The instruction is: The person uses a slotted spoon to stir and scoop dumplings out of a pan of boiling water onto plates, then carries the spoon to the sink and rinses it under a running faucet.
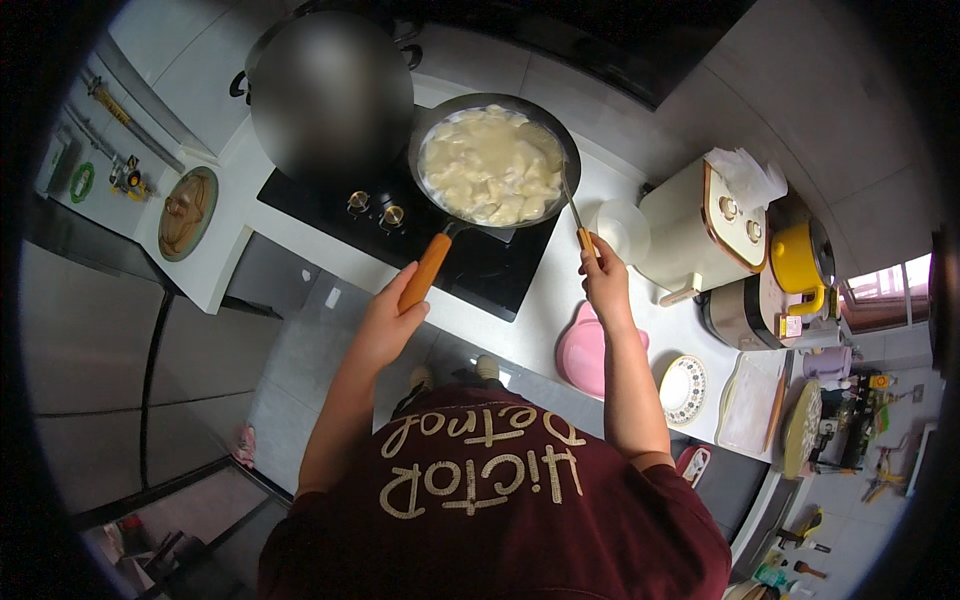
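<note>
Pale dumplings [487, 169] in cloudy liquid fill a dark wok [574, 180] on the black glass cooktop [480, 289]. My left hand [391, 315] is closed around the wok's wooden handle [426, 274], which points towards me. At the wok's right side, my right hand [604, 274] grips the wooden end of a long metal skimmer [573, 206]. The skimmer's head lies in the liquid near the wok's right wall, partly hidden. A translucent bowl [622, 231] stands just beyond my right hand, and a pink cat-shaped dish [585, 351] lies below it, partly behind my forearm.
A large pot, mostly blurred, stands left of the wok. A glass lid [187, 214] lies at far left. On the right are a cream air fryer [675, 225], a yellow electric pot [799, 255], a steel appliance [739, 311], a patterned bowl [682, 390] and a tray [752, 401].
</note>
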A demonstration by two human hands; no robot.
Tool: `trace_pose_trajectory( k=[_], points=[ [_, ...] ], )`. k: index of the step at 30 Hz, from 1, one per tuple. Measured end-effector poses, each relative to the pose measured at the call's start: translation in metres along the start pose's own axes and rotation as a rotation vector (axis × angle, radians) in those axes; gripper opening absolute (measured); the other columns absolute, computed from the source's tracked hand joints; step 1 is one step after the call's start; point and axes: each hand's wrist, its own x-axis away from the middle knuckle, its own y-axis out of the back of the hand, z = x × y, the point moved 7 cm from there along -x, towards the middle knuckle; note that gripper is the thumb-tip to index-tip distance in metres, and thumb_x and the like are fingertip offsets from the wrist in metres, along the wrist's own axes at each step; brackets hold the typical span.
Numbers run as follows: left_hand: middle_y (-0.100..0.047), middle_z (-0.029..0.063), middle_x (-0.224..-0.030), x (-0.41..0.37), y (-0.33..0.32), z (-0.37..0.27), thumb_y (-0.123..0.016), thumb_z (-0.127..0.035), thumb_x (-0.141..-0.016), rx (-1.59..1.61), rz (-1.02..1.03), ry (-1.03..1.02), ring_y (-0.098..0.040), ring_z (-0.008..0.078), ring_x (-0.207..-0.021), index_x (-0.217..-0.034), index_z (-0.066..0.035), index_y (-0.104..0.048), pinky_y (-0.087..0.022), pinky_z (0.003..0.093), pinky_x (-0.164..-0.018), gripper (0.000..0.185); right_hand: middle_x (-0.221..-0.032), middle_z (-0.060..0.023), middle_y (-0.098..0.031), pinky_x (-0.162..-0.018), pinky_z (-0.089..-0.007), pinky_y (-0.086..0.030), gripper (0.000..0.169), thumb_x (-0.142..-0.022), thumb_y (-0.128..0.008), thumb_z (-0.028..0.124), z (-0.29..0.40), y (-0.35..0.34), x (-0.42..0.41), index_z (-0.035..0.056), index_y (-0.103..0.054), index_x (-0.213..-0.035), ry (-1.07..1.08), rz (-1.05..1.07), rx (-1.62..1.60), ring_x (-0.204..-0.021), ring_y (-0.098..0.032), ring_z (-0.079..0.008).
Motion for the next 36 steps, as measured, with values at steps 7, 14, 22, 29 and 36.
trace_pose_trajectory(
  k=[7,14,22,29,36],
  points=[
    [-0.059,0.0131,-0.112,0.001,0.0,0.0,-0.062,-0.012,-0.089,0.032,0.021,0.055,-0.055,0.0179,-0.094,-0.143,-0.005,-0.039,-0.043,0.0287,-0.081,0.059,-0.072,-0.0003,-0.053,-0.04,-0.0195,-0.027,0.042,-0.096,-0.057,0.023,0.012,-0.006,0.014,0.0073,-0.05,-0.135,-0.228,0.111,-0.393,-0.046,-0.039,-0.005],
    [-0.061,0.0152,-0.116,0.003,0.0,0.001,-0.062,-0.012,-0.088,0.059,0.032,0.165,-0.06,0.0192,-0.095,-0.142,-0.005,-0.041,-0.047,0.0293,-0.082,0.059,-0.072,-0.001,-0.053,-0.038,-0.0208,-0.027,0.042,-0.096,-0.056,0.018,0.029,0.001,0.028,0.0078,-0.048,-0.137,-0.206,0.123,-0.399,-0.046,-0.039,-0.0052],
    [-0.062,0.0111,-0.107,0.004,0.001,-0.008,-0.062,-0.012,-0.088,0.026,0.023,0.126,-0.058,0.0145,-0.081,-0.144,-0.006,-0.04,-0.048,0.0269,-0.07,0.06,-0.071,-0.0005,-0.055,-0.043,-0.0219,-0.033,0.042,-0.095,-0.056,0.017,0.042,0.015,0.033,0.0094,-0.051,-0.136,-0.045,0.036,-0.225,-0.048,-0.04,-0.0048],
    [-0.057,0.0004,-0.088,0.004,0.001,-0.009,-0.061,-0.01,-0.09,0.026,0.011,0.054,-0.048,0.0058,-0.062,-0.146,-0.01,-0.037,-0.04,0.0214,-0.052,0.06,-0.072,0.0001,-0.054,-0.05,-0.021,-0.037,0.042,-0.095,-0.057,0.018,0.046,0.022,0.037,0.0101,-0.052,-0.137,0.045,-0.065,-0.133,-0.056,-0.043,-0.005],
    [-0.057,0.0011,-0.091,0.002,0.0,-0.008,-0.061,-0.011,-0.09,0.027,0.013,0.029,-0.048,0.0059,-0.063,-0.145,-0.01,-0.038,-0.041,0.0212,-0.052,0.06,-0.072,0.0012,-0.052,-0.046,-0.0186,-0.03,0.042,-0.097,-0.057,0.018,0.054,0.026,0.042,0.01,-0.05,-0.137,0.105,-0.1,-0.144,-0.052,-0.037,-0.0027]
  ],
)
